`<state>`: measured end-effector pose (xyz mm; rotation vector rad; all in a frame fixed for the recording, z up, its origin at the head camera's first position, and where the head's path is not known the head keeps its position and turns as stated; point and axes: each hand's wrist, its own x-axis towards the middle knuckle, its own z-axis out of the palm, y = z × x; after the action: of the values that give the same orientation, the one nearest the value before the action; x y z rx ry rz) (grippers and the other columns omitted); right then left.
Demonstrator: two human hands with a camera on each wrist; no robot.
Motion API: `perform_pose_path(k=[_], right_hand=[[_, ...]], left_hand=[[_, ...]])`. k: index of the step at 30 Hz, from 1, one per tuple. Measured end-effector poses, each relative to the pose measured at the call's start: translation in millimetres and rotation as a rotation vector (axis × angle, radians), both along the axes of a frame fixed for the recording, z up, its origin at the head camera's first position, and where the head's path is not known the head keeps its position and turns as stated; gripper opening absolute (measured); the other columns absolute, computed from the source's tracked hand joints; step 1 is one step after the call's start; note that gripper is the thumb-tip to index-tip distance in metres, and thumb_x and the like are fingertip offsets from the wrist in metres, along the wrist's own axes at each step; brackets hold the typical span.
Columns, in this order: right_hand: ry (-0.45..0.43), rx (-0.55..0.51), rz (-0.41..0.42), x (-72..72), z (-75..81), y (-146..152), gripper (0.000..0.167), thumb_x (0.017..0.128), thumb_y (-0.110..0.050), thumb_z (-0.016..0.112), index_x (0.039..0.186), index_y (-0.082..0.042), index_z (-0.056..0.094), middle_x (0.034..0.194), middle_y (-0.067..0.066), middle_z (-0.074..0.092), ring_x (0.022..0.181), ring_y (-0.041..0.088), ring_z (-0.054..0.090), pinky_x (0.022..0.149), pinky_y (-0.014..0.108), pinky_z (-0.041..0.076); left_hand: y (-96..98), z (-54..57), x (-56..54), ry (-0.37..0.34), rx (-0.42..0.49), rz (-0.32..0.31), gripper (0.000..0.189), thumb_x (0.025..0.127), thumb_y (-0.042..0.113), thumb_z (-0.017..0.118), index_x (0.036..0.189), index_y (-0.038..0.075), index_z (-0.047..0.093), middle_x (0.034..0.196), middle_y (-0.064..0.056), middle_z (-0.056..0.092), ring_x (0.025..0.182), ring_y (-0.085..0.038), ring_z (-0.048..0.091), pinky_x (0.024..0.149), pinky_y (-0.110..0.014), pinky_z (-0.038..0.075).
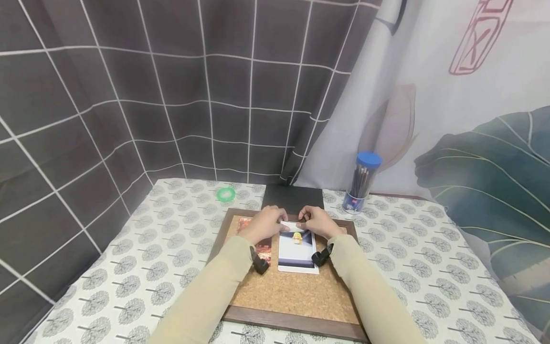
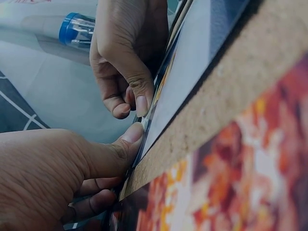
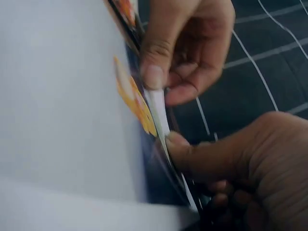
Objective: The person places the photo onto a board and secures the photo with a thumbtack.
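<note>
A white-bordered photo (image 1: 296,263) with a small yellow figure lies on the cork board (image 1: 296,296), near the far side of its brown frame. My left hand (image 1: 266,223) pinches the photo's far edge near its left corner. My right hand (image 1: 320,223) pinches the same edge farther right. In the right wrist view, a pale strip (image 3: 159,110) runs along that edge between the two thumbs. The left wrist view shows both thumb tips close together, with the other fingers curled beyond the edge. Partly hidden under my left arm is a red-orange picture (image 1: 264,252).
A green tape ring (image 1: 219,195) lies at the back left of the tree-print tablecloth (image 1: 180,258). Behind the board is a flat black object (image 1: 292,197). At the back right stands a clear blue-lidded jar (image 1: 361,181) of pens. Dark checked and pale curtains hang behind.
</note>
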<state>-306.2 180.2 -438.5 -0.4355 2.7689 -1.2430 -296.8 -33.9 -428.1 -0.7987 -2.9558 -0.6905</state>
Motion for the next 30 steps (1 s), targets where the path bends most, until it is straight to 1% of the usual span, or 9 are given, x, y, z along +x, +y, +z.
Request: perform_pose_path(k=[3, 8, 11, 17, 22, 24, 27, 30], right_hand=[[-0.007, -0.027, -0.001, -0.3, -1.0, 2.8, 0.019, 0.084, -0.015, 0.078, 0.094, -0.009, 0.064, 0.077, 0.001, 0.052, 0.069, 0.016, 0.047, 0.067, 0.030, 0.040], [-0.051, -0.170, -0.008, 1.3, -4.4, 12.8, 0.019, 0.092, -0.021, 0.073, 0.098, -0.006, 0.062, 0.080, 0.001, 0.056, 0.066, 0.014, 0.048, 0.059, 0.026, 0.040], [-0.060, -0.220, -0.022, 2.2, -5.2, 16.5, 0.020, 0.094, -0.023, 0.072, 0.099, -0.006, 0.061, 0.081, 0.001, 0.057, 0.064, 0.013, 0.048, 0.056, 0.024, 0.041], [-0.040, -0.193, -0.025, 4.2, -3.5, 16.7, 0.020, 0.093, -0.024, 0.073, 0.097, -0.007, 0.062, 0.081, 0.001, 0.058, 0.068, 0.014, 0.049, 0.059, 0.025, 0.040], [-0.037, -0.176, -0.027, 4.9, -2.5, 18.0, 0.019, 0.093, -0.023, 0.072, 0.097, -0.007, 0.062, 0.080, 0.001, 0.058, 0.069, 0.014, 0.050, 0.061, 0.026, 0.041], [-0.038, -0.181, -0.029, 4.9, -1.8, 18.9, 0.019, 0.094, -0.023, 0.072, 0.097, -0.007, 0.062, 0.081, 0.001, 0.058, 0.068, 0.014, 0.050, 0.061, 0.025, 0.041], [-0.050, -0.211, -0.038, 4.2, -2.0, 21.5, 0.018, 0.095, -0.022, 0.071, 0.097, -0.007, 0.062, 0.079, 0.002, 0.059, 0.065, 0.013, 0.050, 0.058, 0.025, 0.042], [-0.055, -0.224, -0.021, 2.5, -2.8, 24.0, 0.018, 0.096, -0.023, 0.069, 0.100, -0.006, 0.062, 0.080, 0.004, 0.062, 0.063, 0.013, 0.050, 0.055, 0.024, 0.043]], left_hand=[[-0.1, -0.4, -0.1, 0.020, -0.017, 0.006, 0.027, 0.088, 0.040, 0.076, 0.105, 0.021, 0.069, 0.095, 0.006, 0.059, 0.092, -0.014, 0.055, 0.081, -0.035, 0.050], [-0.9, -2.2, 2.4, 0.046, -0.054, 0.020, 0.031, 0.087, 0.044, 0.076, 0.106, 0.022, 0.068, 0.095, 0.008, 0.056, 0.090, -0.014, 0.054, 0.078, -0.034, 0.049], [-1.6, -2.2, 4.0, 0.058, -0.062, 0.021, 0.031, 0.086, 0.045, 0.076, 0.106, 0.022, 0.068, 0.095, 0.007, 0.056, 0.090, -0.014, 0.054, 0.078, -0.034, 0.049], [-2.0, 0.0, 5.3, 0.101, -0.085, 0.015, 0.032, 0.087, 0.047, 0.075, 0.105, 0.022, 0.068, 0.094, 0.007, 0.057, 0.089, -0.015, 0.054, 0.079, -0.034, 0.049], [-1.8, 0.2, 4.9, 0.103, -0.085, 0.020, 0.033, 0.089, 0.050, 0.072, 0.106, 0.022, 0.068, 0.096, 0.007, 0.058, 0.090, -0.015, 0.055, 0.079, -0.035, 0.049], [-2.2, 0.8, 3.2, 0.119, -0.069, 0.026, 0.034, 0.090, 0.051, 0.070, 0.107, 0.022, 0.069, 0.097, 0.006, 0.060, 0.090, -0.015, 0.056, 0.078, -0.035, 0.050], [-4.6, 1.0, -1.1, 0.141, -0.040, 0.029, 0.038, 0.092, 0.055, 0.067, 0.109, 0.022, 0.070, 0.099, 0.006, 0.061, 0.089, -0.014, 0.058, 0.076, -0.034, 0.051], [-11.5, 2.4, -6.0, 0.164, -0.050, 0.038, 0.042, 0.092, 0.059, 0.064, 0.110, 0.022, 0.070, 0.099, 0.006, 0.063, 0.088, -0.014, 0.060, 0.076, -0.034, 0.051]])
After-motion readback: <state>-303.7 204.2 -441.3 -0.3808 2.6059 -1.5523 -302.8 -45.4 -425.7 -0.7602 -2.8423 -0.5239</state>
